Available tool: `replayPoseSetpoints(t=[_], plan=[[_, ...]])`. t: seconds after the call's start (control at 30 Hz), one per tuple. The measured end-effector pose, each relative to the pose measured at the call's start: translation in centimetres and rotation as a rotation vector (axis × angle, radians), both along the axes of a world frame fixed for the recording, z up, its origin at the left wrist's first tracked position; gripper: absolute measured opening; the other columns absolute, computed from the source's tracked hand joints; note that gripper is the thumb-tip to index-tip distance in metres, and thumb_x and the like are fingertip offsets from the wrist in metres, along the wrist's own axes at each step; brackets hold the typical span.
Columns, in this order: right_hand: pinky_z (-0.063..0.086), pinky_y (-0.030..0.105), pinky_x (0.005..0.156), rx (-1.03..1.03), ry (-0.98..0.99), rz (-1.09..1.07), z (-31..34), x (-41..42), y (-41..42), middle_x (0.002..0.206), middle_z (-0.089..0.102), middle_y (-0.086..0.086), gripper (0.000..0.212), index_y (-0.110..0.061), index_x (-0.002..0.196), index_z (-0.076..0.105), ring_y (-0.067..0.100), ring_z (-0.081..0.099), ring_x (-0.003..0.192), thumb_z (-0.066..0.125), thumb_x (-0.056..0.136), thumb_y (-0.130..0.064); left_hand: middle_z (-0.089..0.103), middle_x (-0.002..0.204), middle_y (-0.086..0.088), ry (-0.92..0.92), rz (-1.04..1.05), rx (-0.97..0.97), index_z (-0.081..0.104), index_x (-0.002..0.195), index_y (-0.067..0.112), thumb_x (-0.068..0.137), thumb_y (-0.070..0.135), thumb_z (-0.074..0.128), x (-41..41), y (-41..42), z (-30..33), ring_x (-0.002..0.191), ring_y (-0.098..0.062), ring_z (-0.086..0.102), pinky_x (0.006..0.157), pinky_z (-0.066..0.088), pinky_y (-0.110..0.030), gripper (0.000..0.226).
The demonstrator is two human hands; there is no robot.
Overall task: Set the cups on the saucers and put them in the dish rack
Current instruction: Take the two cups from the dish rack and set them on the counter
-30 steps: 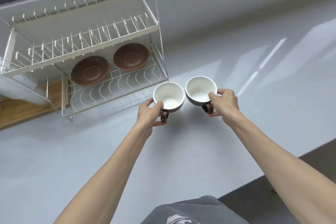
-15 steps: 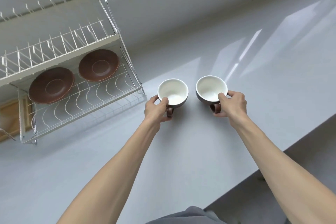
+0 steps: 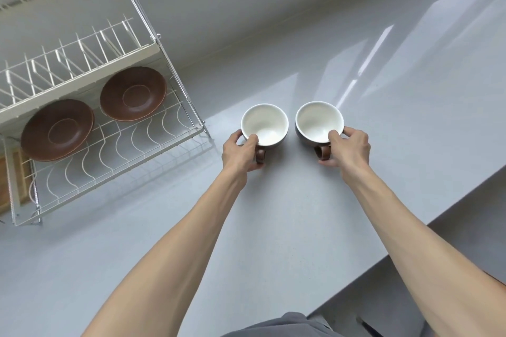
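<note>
Gripping one cup each, left hand (image 3: 241,149) on the left cup (image 3: 265,124), right hand (image 3: 347,146) on the right cup (image 3: 319,123), we'd next need careful carries onto the saucers (image 3: 132,93) in the dish rack (image 3: 153,48).

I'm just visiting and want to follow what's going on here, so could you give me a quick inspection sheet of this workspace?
Surface: pale grey counter, bare in front of the person.
Job's things: two cups, white inside and brown outside, upright on the counter, left cup and right cup; two brown saucers, left saucer and right saucer, lie on the lower shelf of the dish rack.
Clutter: nothing seen.
Hands: left hand grips the left cup at its handle; right hand grips the right cup likewise.
Cables: nothing seen.
Surroundings: grey wall behind; wooden board under the rack's left end.
</note>
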State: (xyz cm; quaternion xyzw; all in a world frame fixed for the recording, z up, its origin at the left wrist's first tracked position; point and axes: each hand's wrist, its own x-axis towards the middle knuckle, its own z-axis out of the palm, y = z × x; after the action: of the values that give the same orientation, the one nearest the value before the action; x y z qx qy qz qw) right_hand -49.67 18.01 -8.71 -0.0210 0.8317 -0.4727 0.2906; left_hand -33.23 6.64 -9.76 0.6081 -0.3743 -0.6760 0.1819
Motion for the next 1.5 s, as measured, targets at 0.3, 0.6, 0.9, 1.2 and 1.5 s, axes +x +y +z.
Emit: replayPoseSetpoints(t=[0.3, 0.6, 0.9, 1.2, 1.5], plan=[[0.058, 0.028, 0.041, -0.021, 0.019, -0.031, -0.2, -0.4, -0.2, 0.103, 0.072, 0.013, 0.030, -0.015, 0.116, 0.065, 0.015, 0.067, 0.061, 0.050, 0.090, -0.009, 0.063, 0.084, -0.007, 0.031, -0.005, 0.002, 0.060, 0.137, 0.019, 0.088, 0.008, 0.052, -1.0, -0.3, -0.5, 0.049, -0.017, 0.052, 0.073, 0.065, -0.040, 0.051], [0.061, 0.028, 0.047, -0.005, 0.035, -0.019, -0.6, -0.5, -0.6, 0.110, 0.070, 0.008, 0.038, -0.012, 0.125, 0.064, 0.015, 0.067, 0.065, 0.048, 0.090, -0.010, 0.068, 0.089, -0.004, 0.027, -0.036, -0.006, 0.051, 0.145, 0.022, 0.094, 0.009, 0.057, -1.6, -0.5, 0.0, 0.053, -0.014, 0.056, 0.086, 0.064, -0.045, 0.053], [0.051, 0.048, 0.095, 0.239, 0.202, 0.159, 0.6, 0.5, -0.7, 0.121, 0.064, 0.010, 0.043, -0.011, 0.129, 0.053, 0.035, 0.059, 0.112, 0.044, 0.091, -0.029, 0.061, 0.135, -0.005, -0.123, -0.289, -0.112, 0.041, 0.152, 0.026, 0.095, 0.044, 0.057, 0.5, -1.3, 0.6, 0.118, -0.027, 0.063, 0.105, 0.051, -0.044, 0.062], [0.032, 0.047, 0.112, 0.227, 0.440, 0.401, 3.9, 4.3, -1.8, 0.162, 0.026, 0.010, 0.064, -0.013, 0.155, 0.025, 0.032, 0.031, 0.146, 0.048, 0.098, -0.030, 0.060, 0.137, -0.004, -0.241, -0.566, -0.281, 0.051, 0.145, 0.025, 0.099, 0.042, 0.054, 5.7, -1.8, 4.5, 0.124, -0.027, 0.060, 0.087, 0.046, -0.034, 0.050], [0.046, 0.042, 0.100, 0.165, 0.663, 0.753, 8.0, 12.5, -4.9, 0.133, 0.065, 0.007, 0.043, -0.024, 0.136, 0.059, 0.033, 0.058, 0.123, 0.049, 0.096, -0.035, 0.058, 0.148, -0.009, -0.517, -0.746, -0.443, 0.052, 0.146, 0.024, 0.101, 0.043, 0.052, 15.6, -3.4, 8.4, 0.135, -0.025, 0.055, 0.112, 0.041, -0.033, 0.049]])
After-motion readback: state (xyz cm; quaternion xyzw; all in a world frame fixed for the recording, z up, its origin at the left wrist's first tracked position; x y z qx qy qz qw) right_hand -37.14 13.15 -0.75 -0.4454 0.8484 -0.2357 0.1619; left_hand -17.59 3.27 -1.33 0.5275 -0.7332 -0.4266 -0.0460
